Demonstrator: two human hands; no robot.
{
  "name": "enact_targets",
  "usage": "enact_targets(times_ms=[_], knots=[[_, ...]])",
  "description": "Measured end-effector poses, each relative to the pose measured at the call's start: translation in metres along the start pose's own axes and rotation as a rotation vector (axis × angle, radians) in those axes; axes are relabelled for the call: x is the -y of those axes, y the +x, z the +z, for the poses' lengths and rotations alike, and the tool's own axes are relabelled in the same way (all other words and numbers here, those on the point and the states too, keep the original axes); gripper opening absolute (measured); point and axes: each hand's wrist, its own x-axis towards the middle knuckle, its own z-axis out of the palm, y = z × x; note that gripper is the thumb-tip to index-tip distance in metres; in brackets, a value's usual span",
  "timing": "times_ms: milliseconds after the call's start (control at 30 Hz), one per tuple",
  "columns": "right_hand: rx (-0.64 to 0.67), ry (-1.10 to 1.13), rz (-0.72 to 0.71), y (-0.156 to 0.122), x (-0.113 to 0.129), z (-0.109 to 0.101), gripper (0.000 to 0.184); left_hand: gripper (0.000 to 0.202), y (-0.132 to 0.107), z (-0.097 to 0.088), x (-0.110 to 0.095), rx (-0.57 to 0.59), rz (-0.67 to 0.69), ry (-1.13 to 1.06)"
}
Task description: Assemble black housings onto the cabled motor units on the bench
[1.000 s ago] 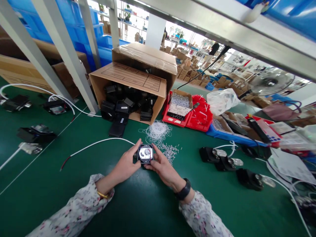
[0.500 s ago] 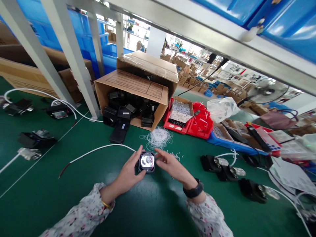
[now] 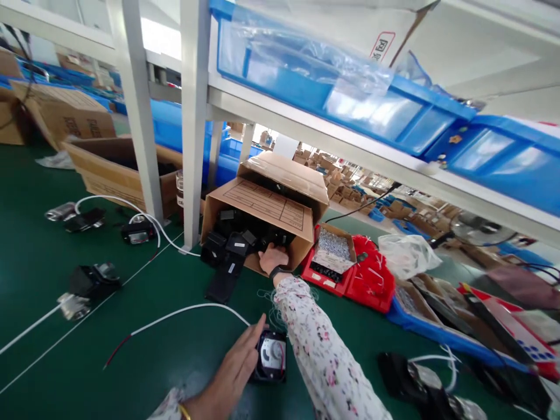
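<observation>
A square black housing with a bright metal plate and a small red wire lies on the green table, a white cable running off to its left. My left hand rests against the housing's left side, fingers stretched out and not wrapped round it. My right hand reaches forward into the mouth of a tilted cardboard box, among black plastic parts. Its fingertips are hidden there, so I cannot make out what they grip, if anything. Under my right forearm sits a tangle of thin white strands, partly covered.
Right of the box stand red trays with a carton of small metal pieces. A blue tray lies farther right. Shelf posts rise at the left. Black units with lamps and cables lie on both sides.
My right hand has left the housing and moved forward into the cardboard box. My left hand stays beside the housing. The view has shifted, showing more shelf above and more table on the left.
</observation>
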Motion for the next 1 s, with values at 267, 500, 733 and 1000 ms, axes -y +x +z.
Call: enact_targets(times_ms=[267,500,733,1000], knots=[[-0.096,0.042,-0.195,-0.037,-0.013,-0.018,0.045,0.107,0.007,0.004,-0.004,-0.029,-0.063,0.064],[-0.233,0.148,-0.272,-0.173,-0.161,-0.062,0.049,0.106,0.011,0.001,-0.01,-0.029,-0.089,0.032],[0.192,0.167,-0.293,-0.328,-0.224,-0.017,0.06,0.093,0.015,0.001,-0.02,-0.037,-0.156,0.014],[0.084,0.189,-0.005,-0.343,-0.233,0.012,0.084,0.083,0.012,0.001,-0.027,-0.06,-0.178,-0.058]])
